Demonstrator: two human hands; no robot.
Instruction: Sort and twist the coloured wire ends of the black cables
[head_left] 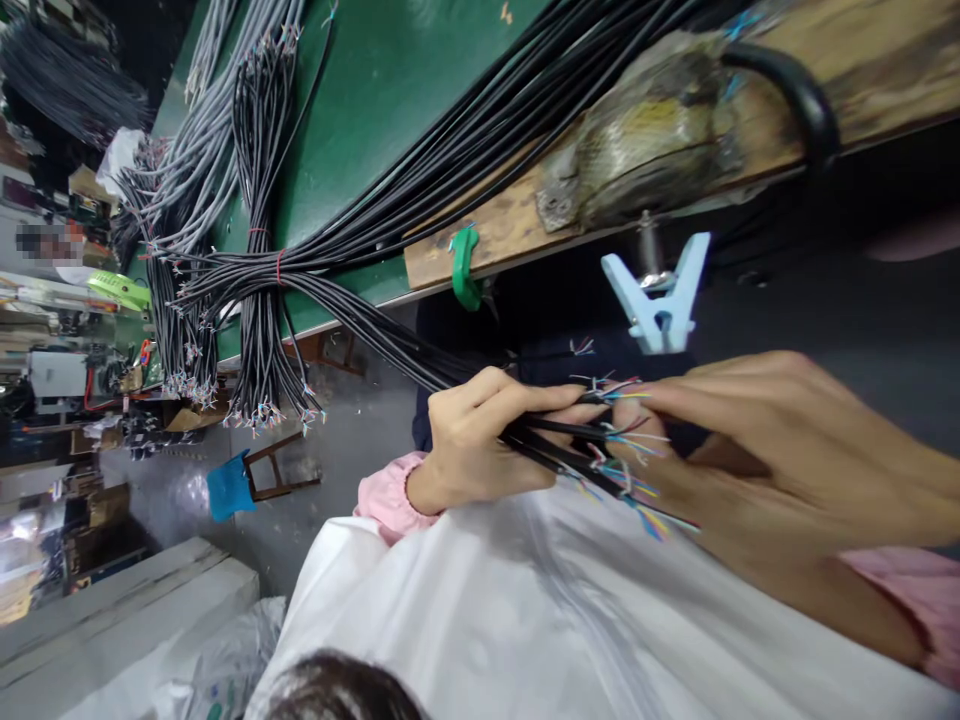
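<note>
My left hand [487,435] is closed around several black cables [390,345] near their stripped ends, in front of the white garment at my lap. Thin coloured wires [634,440] fan out from the cable tips. At these tips my right hand [765,450] has its thumb and fingers pressed together on the fine wires of the uppermost cable. The cables run back to the green table, where a red tie [280,267] circles the bundle.
A wooden board [495,225] on the green table [356,130] carries a plastic-wrapped device [645,130], a green clamp [465,268] and a light-blue clip [661,295]. Grey cables [217,130] and other black bundles [262,130] lie on the table. A blue stool [231,487] stands below.
</note>
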